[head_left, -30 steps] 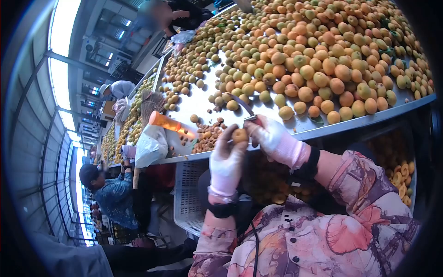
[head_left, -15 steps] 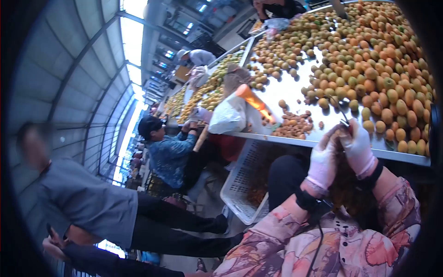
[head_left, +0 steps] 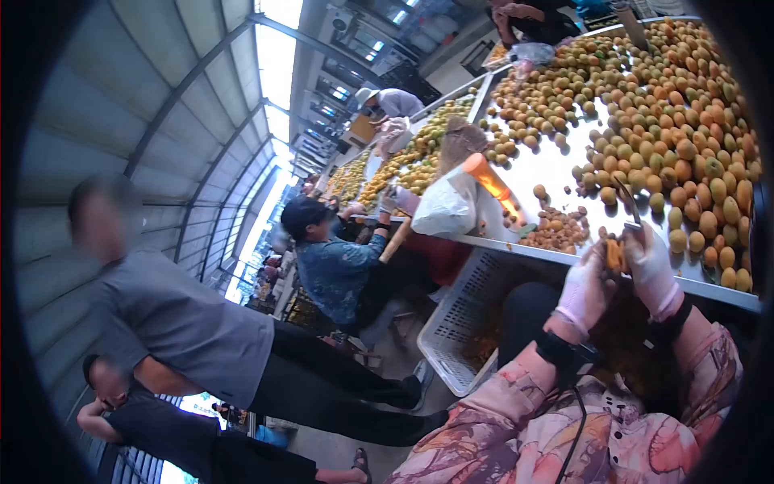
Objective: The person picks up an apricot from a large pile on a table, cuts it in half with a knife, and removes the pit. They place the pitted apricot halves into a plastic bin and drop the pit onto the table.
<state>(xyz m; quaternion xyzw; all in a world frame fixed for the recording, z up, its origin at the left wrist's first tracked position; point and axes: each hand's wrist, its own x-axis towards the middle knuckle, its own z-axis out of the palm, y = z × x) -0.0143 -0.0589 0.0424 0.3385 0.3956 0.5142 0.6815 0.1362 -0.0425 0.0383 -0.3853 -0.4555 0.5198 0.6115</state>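
Observation:
Both hands wear pale gloves with bare fingertips and meet just beyond the table's near edge. My left hand (head_left: 586, 286) is closed around an orange fruit (head_left: 615, 256). In my right hand (head_left: 650, 266) is a thin curved tool (head_left: 629, 203), its tip pointing up and left over the table. The right fingers touch the fruit's side. Many yellow-orange fruits (head_left: 685, 149) cover the white table (head_left: 530, 171), and a heap of small brown pieces (head_left: 559, 230) lies left of my hands.
A lit orange cylinder (head_left: 488, 179) and white bag (head_left: 447, 206) are at the table's edge. Below stands a white crate (head_left: 451, 323). A seated person (head_left: 330, 262) works farther left. A person in grey (head_left: 185, 315) stands at left, another person in black (head_left: 169, 431) below.
The view has shifted, so the scene sits farther right and lower. Orange fruit now shows between my hands. The person in black at lower left is more visible.

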